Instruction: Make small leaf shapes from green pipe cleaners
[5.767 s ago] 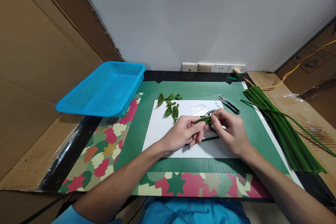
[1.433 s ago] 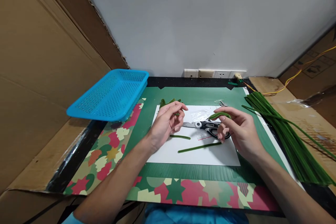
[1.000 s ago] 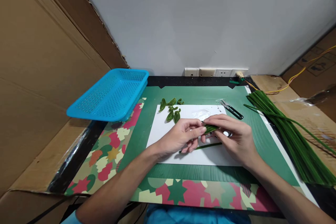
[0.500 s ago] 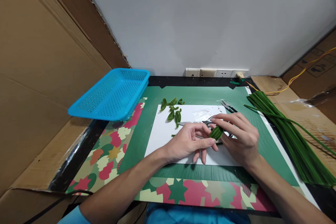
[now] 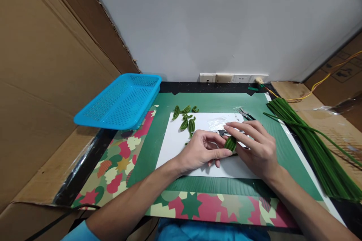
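Head view, striped piece: a small oval leaf shape in fuzzy dark green, ribbed lengthwise with paler lines (image 5: 230, 144), is held tilted above a white paper sheet (image 5: 171, 150), between both hands.
Left hand (image 5: 202, 150): the piece is pinched at its near edge by thumb and fingers, apparently so that its ribbed face is left exposed.
Right hand (image 5: 258, 148): the fingers are arched and loosely spread; whether the piece is touched by the thumb cannot be told.
Black-and-grey scissors (image 5: 223, 132): mostly hidden behind the hands, presumably laid there for easy reach.
Similar green curled pieces (image 5: 183, 123): grouped left of the scissors, perhaps to be kept out of the hands' way.
Long green fuzzy stems (image 5: 305, 147): bundled at the right, probably so that single ones can be drawn easily.
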Demonstrator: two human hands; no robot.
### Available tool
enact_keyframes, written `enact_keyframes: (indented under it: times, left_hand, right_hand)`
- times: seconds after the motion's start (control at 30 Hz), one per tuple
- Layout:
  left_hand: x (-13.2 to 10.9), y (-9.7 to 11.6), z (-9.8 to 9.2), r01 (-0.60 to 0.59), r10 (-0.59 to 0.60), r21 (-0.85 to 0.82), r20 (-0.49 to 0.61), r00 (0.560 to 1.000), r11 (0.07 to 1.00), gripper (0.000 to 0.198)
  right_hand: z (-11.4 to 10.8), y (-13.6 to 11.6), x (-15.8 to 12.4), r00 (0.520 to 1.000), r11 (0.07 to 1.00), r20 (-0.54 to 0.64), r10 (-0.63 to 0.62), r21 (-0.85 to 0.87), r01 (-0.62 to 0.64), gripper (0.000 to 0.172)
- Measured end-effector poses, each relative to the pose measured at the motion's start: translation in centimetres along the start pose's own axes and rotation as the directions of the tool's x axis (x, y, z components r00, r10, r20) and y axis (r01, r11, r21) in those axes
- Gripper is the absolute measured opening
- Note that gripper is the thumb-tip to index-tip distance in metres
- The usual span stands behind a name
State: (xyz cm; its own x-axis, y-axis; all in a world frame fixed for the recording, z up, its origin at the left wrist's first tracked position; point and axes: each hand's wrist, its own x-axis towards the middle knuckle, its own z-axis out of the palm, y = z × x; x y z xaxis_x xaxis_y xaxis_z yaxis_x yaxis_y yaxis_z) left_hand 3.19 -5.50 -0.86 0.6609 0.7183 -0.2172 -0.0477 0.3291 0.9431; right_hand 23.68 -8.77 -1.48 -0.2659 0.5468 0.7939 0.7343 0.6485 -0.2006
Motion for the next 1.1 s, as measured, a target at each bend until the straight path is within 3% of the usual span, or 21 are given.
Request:
enact_keyframes:
  times: [0.17, 0.27, 0.47, 0.77, 0.87, 0.93, 1.0, 1.1]
  left_hand:
    - [-0.4, 0.7, 0.1, -0.018, 0.02, -0.048, 0.042, 0.999, 0.999, 0.031]
    - [-0.5, 0.7, 0.3, -0.03, 0.033, -0.067, 0.036, 0.999, 0.997, 0.031]
    - [-0.5, -0.2, 0.5, -0.14, 0.138, -0.032, -0.06, 0.989, 0.99, 0.03]
    - [-0.2, 0.2, 0.6, -0.105, 0.106, 0.03, -0.067, 0.992, 0.994, 0.034]
    - [-0.1, 0.2, 0.5, -0.105, 0.108, 0.035, -0.122, 0.987, 0.994, 0.038]
    - [0.0, 0.1, 0.4, -0.128, 0.131, 0.029, -0.175, 0.976, 0.991, 0.038]
    - [0.1, 0.0, 0.3, -0.15, 0.148, 0.006, -0.226, 0.963, 0.989, 0.038]
    - [0.2, 0.1, 0.1, -0.169, 0.16, -0.01, -0.277, 0.948, 0.986, 0.039]
  right_hand:
    - [-0.7, -0.4, 0.1, 0.985, 0.997, -0.157, -0.068, -0.048, 0.062, 0.042]
    - [-0.7, -0.5, 0.1, 0.989, 0.997, -0.131, -0.076, -0.025, 0.074, 0.034]
    - [-0.1, -0.8, 0.6, 0.996, 0.957, -0.007, 0.093, 0.275, -0.088, 0.024]
    - [-0.4, 0.2, 0.1, 0.999, 0.996, -0.034, 0.036, 0.081, -0.033, 0.034]
    - [-0.4, -0.1, -0.1, 0.992, 0.976, -0.034, 0.125, 0.181, -0.117, 0.036]
    - [-0.3, -0.6, -0.1, 0.95, 0.892, 0.025, 0.311, 0.336, -0.301, 0.029]
    - [-0.1, -1.0, 0.0, 0.865, 0.724, 0.17, 0.472, 0.486, -0.491, 0.016]
    - [0.1, -1.2, 0.2, 0.764, 0.494, 0.41, 0.499, 0.59, -0.639, 0.009]
